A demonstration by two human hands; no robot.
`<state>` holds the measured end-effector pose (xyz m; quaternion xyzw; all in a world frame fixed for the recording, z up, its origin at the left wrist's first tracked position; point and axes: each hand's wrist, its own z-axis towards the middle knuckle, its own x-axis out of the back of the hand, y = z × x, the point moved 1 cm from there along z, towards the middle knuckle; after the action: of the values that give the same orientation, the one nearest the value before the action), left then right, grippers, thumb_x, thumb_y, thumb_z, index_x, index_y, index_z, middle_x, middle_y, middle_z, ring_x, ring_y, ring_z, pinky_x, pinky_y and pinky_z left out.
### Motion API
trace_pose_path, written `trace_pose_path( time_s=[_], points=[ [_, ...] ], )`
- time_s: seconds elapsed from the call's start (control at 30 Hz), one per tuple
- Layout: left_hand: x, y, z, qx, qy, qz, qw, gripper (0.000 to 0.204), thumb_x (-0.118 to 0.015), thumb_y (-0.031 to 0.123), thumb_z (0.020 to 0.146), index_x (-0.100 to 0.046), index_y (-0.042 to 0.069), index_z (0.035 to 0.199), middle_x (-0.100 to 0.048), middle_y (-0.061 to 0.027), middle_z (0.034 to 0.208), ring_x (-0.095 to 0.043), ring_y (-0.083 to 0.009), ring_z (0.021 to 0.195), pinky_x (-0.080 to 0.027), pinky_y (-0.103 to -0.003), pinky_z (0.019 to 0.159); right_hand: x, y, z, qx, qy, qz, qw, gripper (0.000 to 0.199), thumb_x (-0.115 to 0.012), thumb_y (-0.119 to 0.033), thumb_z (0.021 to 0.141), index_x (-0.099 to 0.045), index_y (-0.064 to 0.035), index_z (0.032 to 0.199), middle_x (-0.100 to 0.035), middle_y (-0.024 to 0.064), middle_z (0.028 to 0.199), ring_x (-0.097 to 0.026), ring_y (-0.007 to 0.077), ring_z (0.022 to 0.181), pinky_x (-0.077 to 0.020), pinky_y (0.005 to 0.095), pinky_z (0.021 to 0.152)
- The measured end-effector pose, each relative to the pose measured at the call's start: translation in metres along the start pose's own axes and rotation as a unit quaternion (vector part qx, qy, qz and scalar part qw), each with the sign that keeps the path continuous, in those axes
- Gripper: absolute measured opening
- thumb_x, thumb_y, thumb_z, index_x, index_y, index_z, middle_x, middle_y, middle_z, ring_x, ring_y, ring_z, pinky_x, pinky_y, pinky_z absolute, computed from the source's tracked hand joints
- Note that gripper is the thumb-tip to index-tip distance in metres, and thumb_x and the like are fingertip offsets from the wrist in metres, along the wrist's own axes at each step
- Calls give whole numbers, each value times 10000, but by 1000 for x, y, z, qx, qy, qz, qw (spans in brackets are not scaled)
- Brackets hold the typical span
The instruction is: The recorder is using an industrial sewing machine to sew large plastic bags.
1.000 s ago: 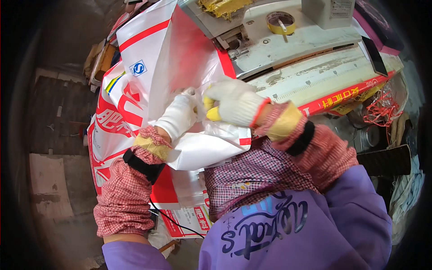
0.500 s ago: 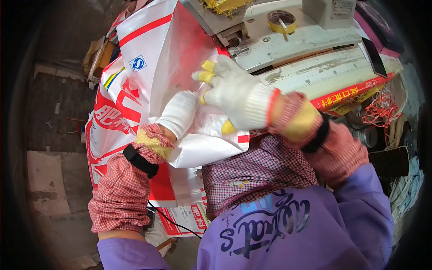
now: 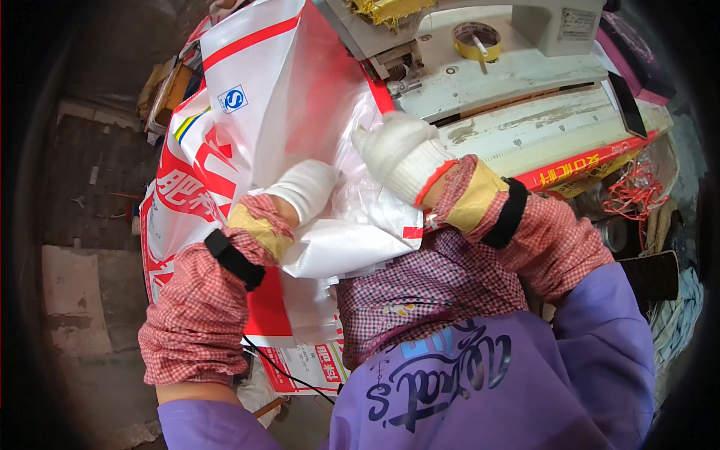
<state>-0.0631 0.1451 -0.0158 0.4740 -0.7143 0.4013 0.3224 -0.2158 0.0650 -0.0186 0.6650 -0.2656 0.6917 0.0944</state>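
Note:
A large white woven sack (image 3: 247, 120) with red stripes and red print hangs in front of me, its mouth turned toward my chest. Inside the mouth shows a clear plastic liner (image 3: 352, 202). My left hand (image 3: 304, 191), in a white knit glove, grips the sack's folded edge from the left. My right hand (image 3: 401, 154), also gloved, is closed on the liner and sack edge at the upper right, close to the sewing machine head (image 3: 390, 52). Both forearms wear red checked sleeve covers.
A grey-white sewing machine table (image 3: 525, 112) runs behind the sack, with a yellow tape roll (image 3: 476, 41) on it. A red printed box (image 3: 592, 169) and red string (image 3: 637, 199) lie at its right edge. More sacks (image 3: 300, 364) lie below; bare concrete floor at left.
My right hand has come down from above the sack mouth and closed on its right edge. The left hand stays gripping the left edge, and the mouth is pulled wider.

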Motion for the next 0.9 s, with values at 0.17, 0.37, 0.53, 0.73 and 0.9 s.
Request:
trace_pose_path(
  time_s=[0.17,0.37,0.53,0.73,0.9],
  points=[
    [50,7,-19,98,159,-323,928,181,-560,63,768,-547,2,938,-609,-147,870,-603,-225,829,-481,-340,716,-16,25,0,28,463,120,878,489,-633,-249,718,-485,-31,1130,-588,159,927,-561,313,907,-460,372,769],
    [60,34,-25,31,64,-823,564,231,-520,92,837,-456,-13,1032,-548,-90,1012,-557,-179,891,-466,-335,779,-37,38,-50,-225,159,494,825,574,-624,-403,773,-487,23,1133,-610,186,909,-590,290,817,-452,363,726],
    [48,36,4,47,-2,-856,515,242,-521,92,839,-451,-8,1048,-552,-112,1005,-560,-197,897,-456,-322,811,-50,14,-60,-138,-19,601,787,442,-634,-351,765,-560,-13,1040,-596,103,751,-567,174,653,-458,312,597],
    [38,38,15,-107,22,-789,605,287,-513,166,861,-463,-6,1086,-568,-112,1027,-560,-234,938,-447,-335,842,-68,14,-57,-149,-42,723,674,288,-597,-242,777,-569,-13,950,-573,78,641,-531,158,488,-429,291,444],
    [85,24,-24,42,74,-843,531,300,-513,208,867,-505,9,1092,-589,-101,1031,-562,-213,966,-449,-333,853,-62,9,-60,-140,-53,804,576,149,-526,-116,789,-575,-16,888,-563,83,627,-508,157,456,-410,290,407]
  ],
)
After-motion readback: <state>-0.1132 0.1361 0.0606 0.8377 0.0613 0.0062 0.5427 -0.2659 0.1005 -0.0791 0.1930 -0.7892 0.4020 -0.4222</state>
